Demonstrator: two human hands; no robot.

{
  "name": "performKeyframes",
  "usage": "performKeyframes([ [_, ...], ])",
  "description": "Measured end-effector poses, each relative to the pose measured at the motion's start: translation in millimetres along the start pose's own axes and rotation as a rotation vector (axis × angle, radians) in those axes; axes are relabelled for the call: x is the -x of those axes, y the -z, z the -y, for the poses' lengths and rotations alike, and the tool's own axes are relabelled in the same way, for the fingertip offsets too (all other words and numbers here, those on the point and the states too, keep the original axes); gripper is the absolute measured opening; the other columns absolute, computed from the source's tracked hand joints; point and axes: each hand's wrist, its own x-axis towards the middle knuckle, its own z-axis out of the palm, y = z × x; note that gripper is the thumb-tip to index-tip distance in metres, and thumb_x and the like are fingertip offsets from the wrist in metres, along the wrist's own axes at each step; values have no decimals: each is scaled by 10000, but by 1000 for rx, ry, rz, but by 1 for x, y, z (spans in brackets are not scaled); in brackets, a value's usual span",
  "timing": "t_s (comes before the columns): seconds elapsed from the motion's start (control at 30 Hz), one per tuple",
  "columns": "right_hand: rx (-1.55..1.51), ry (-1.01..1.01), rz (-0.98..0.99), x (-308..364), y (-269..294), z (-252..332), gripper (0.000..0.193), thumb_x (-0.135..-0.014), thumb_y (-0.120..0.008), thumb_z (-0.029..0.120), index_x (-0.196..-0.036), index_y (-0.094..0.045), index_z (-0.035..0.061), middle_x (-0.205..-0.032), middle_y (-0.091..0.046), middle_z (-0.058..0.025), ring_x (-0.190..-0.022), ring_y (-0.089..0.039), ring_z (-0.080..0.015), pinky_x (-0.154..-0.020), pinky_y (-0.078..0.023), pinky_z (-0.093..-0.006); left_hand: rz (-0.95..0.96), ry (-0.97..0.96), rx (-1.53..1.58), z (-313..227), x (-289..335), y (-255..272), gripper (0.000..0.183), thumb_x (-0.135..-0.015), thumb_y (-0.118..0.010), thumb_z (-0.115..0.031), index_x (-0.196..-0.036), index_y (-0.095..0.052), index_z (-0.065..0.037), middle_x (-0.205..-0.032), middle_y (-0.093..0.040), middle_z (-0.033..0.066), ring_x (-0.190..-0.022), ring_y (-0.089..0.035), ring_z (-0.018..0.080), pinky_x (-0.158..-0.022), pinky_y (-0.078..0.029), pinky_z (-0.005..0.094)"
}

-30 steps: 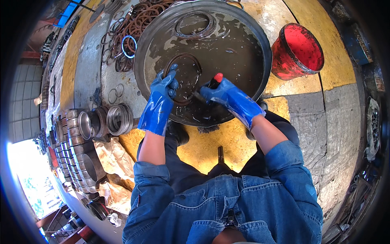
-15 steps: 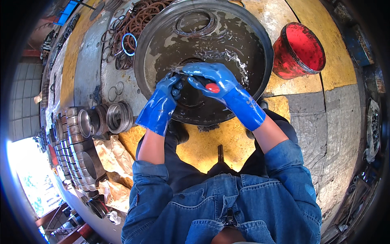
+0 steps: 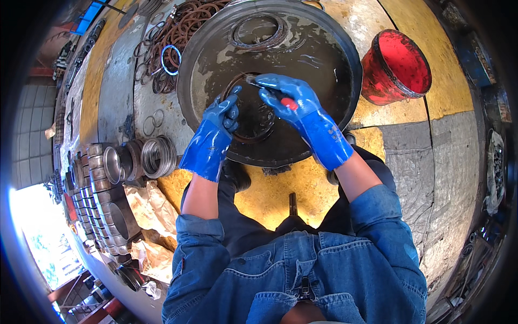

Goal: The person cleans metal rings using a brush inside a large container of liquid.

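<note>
Both of my hands wear long blue rubber gloves and are over a wide, round dark basin [image 3: 186, 102] of murky liquid. My left hand [image 3: 221, 114] is closed on the left side of a thin, rusty brown ring [image 3: 254, 140], which is tilted just above or partly in the liquid. In my closed right hand [image 3: 291, 97] is a red-handled tool [image 3: 290, 103]. Its short grey tip points left, close to the ring's upper edge; whether it is a brush or a scraper cannot be made out. Farther back in the basin lie several more rings [image 3: 259, 46].
A heap of rusty rings [image 3: 189, 27] lies left of the basin, with one bright blue ring [image 3: 171, 59] on it. To the right stands a red bucket [image 3: 396, 67]. Stacked metal cylinders [image 3: 105, 183] and shiny rings [image 3: 156, 156] are at the left, beside brown paper [image 3: 151, 210].
The right hand and its tool have shifted slightly right and down, away from the left hand. More of the ring shows between the hands. The splashing in the basin has calmed.
</note>
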Motion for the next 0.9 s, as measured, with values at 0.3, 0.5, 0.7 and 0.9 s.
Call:
performKeyframes([
  [0.3, 262, -470, 128, 9, 9, -30, 271, -904, -705, 291, -1157, -757, 212, -1110, -749, -96, -988, -716, -347, -885, -572, -400, -2, -28, 38, -3, 5, -2, 425, -1042, -584, -188, -1446, -540, -64, -606, -460, -45, -407, -331, 55, -440, -267, 248],
  [0.5, -56, 80, -25, -5, 3, -2, 300, -892, -741, 87, -1191, -728, 69, -1125, -746, -158, -991, -737, -305, -845, -580, -363, 9, -64, 8, -3, 8, 0, 406, -1023, -614, -177, -1413, -577, -72, -608, -476, -45, -421, -345, 55, -444, -278, 239],
  [0.7, 129, -428, -22, 8, 3, -33, 238, -901, -692, 266, -1102, -761, 160, -1049, -754, -127, -937, -731, -321, -838, -571, -397, 98, -113, 72, 3, 4, 1, 410, -989, -660, -159, -1388, -611, -73, -599, -495, -39, -456, -388, 60, -460, -293, 236],
  [0.9, -32, -966, 262, 12, 5, -21, 270, -856, -689, 303, -951, -765, 62, -910, -763, -138, -846, -732, -267, -767, -562, -377, 93, -197, 48, 6, 2, 0, 430, -1002, -642, -131, -1420, -579, -53, -571, -481, -24, -437, -382, 69, -439, -287, 250],
])
